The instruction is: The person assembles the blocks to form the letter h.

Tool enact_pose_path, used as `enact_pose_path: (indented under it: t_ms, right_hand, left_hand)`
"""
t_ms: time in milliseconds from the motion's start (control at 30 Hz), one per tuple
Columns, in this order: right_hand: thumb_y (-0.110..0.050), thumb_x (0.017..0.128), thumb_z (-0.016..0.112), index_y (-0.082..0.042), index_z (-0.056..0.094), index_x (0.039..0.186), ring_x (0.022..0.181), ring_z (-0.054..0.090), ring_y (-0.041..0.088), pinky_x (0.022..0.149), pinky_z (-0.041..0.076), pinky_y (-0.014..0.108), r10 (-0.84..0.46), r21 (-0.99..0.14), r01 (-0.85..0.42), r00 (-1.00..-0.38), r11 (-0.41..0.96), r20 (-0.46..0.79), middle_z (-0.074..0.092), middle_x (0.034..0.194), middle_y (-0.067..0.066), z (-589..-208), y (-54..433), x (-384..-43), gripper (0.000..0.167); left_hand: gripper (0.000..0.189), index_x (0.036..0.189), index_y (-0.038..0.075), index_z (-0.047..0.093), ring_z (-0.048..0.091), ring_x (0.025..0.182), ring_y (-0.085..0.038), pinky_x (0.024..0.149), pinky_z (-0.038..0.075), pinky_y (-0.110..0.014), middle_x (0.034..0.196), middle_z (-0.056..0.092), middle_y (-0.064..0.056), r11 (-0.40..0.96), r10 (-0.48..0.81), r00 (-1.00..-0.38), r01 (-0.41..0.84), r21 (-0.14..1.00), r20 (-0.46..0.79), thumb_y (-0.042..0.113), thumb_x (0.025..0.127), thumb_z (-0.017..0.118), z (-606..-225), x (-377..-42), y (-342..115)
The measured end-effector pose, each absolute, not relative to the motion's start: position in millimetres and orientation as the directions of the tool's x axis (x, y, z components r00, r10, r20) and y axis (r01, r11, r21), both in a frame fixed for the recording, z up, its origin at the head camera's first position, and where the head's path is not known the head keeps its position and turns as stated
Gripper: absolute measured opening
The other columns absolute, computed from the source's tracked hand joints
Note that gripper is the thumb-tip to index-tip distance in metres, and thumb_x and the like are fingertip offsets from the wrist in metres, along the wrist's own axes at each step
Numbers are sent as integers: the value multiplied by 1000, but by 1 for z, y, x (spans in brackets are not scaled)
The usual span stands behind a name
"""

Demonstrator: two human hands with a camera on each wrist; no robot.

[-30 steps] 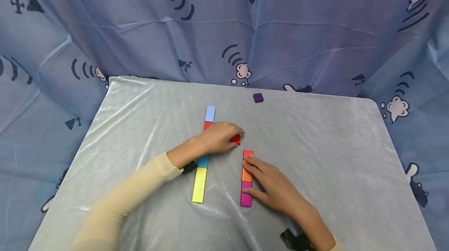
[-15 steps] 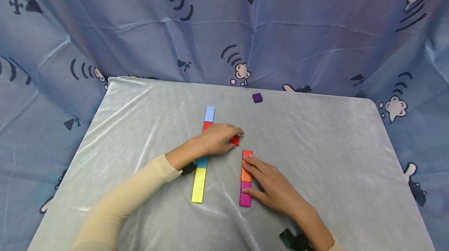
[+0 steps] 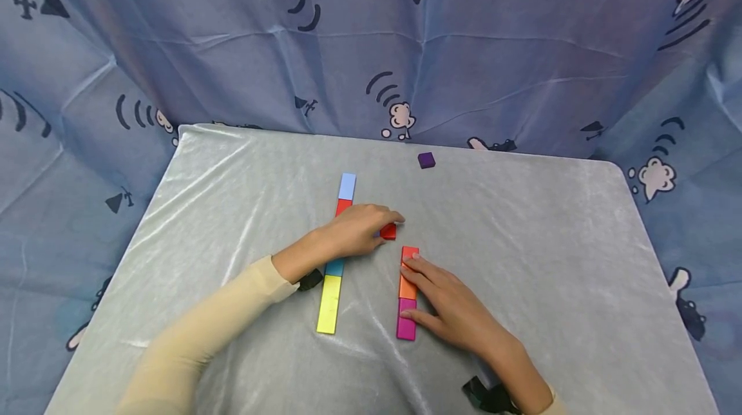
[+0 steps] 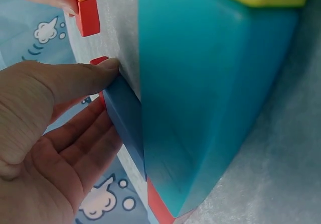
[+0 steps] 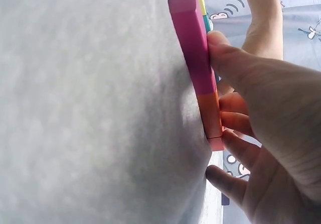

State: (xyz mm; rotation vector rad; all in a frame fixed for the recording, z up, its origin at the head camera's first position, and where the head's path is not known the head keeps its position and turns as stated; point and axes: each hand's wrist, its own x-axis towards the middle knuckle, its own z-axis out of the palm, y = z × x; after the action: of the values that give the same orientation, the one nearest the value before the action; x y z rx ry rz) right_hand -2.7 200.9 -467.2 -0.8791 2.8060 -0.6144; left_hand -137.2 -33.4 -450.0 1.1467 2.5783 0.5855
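My left hand (image 3: 362,229) pinches a red block (image 3: 388,232) between thumb and fingers. A dark blue block (image 4: 125,118) lies against it, mostly under the hand in the head view. It reaches toward a straight row that includes a light blue block (image 3: 346,187), a red block (image 3: 344,206), a teal block (image 3: 334,267) and a yellow block (image 3: 329,304). The left forearm covers part of this row. My right hand (image 3: 449,302) rests, fingers spread, along a second row: a red-orange block (image 3: 409,252), an orange block (image 3: 408,290) and a magenta block (image 5: 193,48), its thumb on the magenta one.
A small dark purple block (image 3: 426,160) lies by itself near the back edge of the table, which a pale grey velvety cloth (image 3: 551,241) covers. Blue patterned curtains (image 3: 493,48) hang behind and at both sides.
My left thumb has shifted slightly to the left at the red block. The right hand and both rows stay where they were.
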Motion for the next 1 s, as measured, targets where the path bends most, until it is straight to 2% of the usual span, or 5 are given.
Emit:
enact_pose_path:
  t_ms: [300,1000]
  right_hand:
    - [-42,90,83,-7,56,153,147,55,30,118,50,51,-582,-425,-530,-813,734,9,52,162,10,-469,202,-3,77]
    - [-44,90,83,-8,56,153,147,54,29,119,49,51,-583,-416,-531,-813,738,3,52,162,9,-470,203,-4,77]
  left_hand:
    - [40,136,9,71,73,113,-24,104,59,-40,125,77,-7,589,762,-646,660,467,-47,9,96,76,-452,-138,-36]
    - [39,137,11,70,72,113,-23,104,59,-40,126,77,-6,601,750,-659,643,474,-56,11,98,75,-452,-137,-38]
